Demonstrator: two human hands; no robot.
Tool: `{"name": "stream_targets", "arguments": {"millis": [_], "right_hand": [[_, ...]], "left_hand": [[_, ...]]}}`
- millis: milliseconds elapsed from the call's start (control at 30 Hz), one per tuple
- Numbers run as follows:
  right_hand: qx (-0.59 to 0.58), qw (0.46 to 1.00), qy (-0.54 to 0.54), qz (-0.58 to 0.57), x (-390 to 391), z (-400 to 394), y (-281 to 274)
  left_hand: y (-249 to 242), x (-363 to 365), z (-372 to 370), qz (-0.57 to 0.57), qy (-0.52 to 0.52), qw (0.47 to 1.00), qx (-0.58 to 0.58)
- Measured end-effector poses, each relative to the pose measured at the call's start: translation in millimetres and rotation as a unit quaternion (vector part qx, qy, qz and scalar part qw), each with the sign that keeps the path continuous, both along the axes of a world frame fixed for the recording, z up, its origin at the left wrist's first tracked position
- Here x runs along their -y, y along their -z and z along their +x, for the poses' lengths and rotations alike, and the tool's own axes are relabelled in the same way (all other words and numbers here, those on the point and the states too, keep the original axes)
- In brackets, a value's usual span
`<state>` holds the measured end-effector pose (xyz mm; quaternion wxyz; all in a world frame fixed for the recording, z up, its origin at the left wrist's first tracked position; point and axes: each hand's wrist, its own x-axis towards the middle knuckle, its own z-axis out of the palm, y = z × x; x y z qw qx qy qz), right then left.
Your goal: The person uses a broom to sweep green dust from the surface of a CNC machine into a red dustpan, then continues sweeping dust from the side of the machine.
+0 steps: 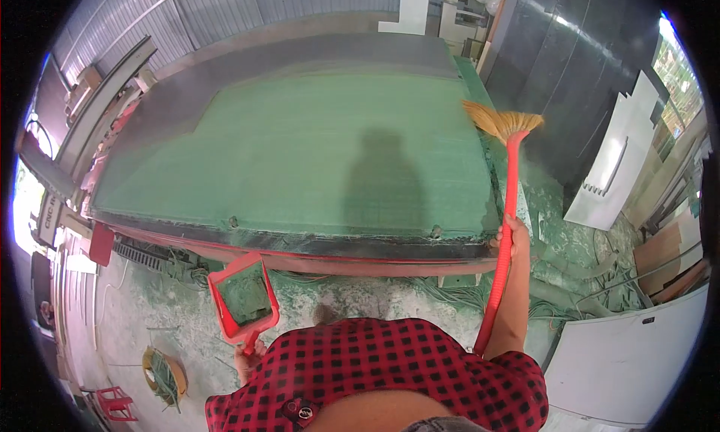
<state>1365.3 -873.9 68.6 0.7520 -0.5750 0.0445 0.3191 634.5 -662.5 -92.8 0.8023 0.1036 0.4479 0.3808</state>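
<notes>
Right hand (513,235) is closing around the red handle of a broom (504,207), gripping it partway up the shaft just off the near right corner of the big machine bed (300,154). That broom is standing steeply, its straw-coloured bristles lying at the right edge of the bed, toward the far end, while the lower end of the handle is running down past the person's right elbow. Left hand (250,355) is gripping the short handle of a red dustpan (244,297), fingers wrapped shut around it, and is holding the pan up below the near edge of the bed, left of the middle; greenish dust is sitting inside the pan. Green dust is covering most of the bed's flat top, and the person's shadow is falling across it near the middle. Pale dust and tangled cables are lying on the floor (142,312) under the near edge. White panels (615,169) are leaning well off to the right, beyond the broom. A red-and-black checked shirt (390,372) is filling the bottom of the view.
</notes>
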Motion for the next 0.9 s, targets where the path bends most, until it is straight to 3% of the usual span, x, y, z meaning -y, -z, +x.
{"name": "stream_targets", "arguments": {"millis": [133, 233, 333, 567, 633, 667, 733, 800, 900], "right_hand": [[0.039, 0.999, -0.032, 0.016, -5, -20, -22], [0.08, 0.994, -0.08, -0.002, -26, -40, -37], [0.09, 0.988, -0.128, -0.007, -57, -74, -51], [0.096, 0.914, -0.394, 0.018, -163, -160, -52], [0.117, 0.883, -0.455, 0.008, -194, -187, -46], [0.122, 0.868, -0.482, -0.002, -209, -197, -37], [0.144, 0.845, -0.514, -0.023, -239, -211, -14], [0.168, 0.82, -0.545, -0.043, -261, -210, 6], [0.105, 0.845, -0.523, -0.044, -282, -196, 17]], "left_hand": [[21, -3, -9, -0.015, -0.013, 0.998, 0.057], [-14, 7, 17, -0.032, -0.064, 0.997, -0.023], [-4, 10, 13, 0.003, -0.039, 0.999, 0.035], [10, 19, 6, -0.002, -0.05, 0.998, -0.039], [36, 15, -8, 0.042, 0.062, 0.963, 0.258], [37, 18, -10, 0.043, 0.059, 0.963, 0.258], [36, 24, -15, -0.003, 0.008, 0.997, 0.079], [32, 26, -17, -0.008, -0.006, 0.998, 0.069], [20, 31, -15, -0.032, -0.041, 0.998, 0.041]]}}
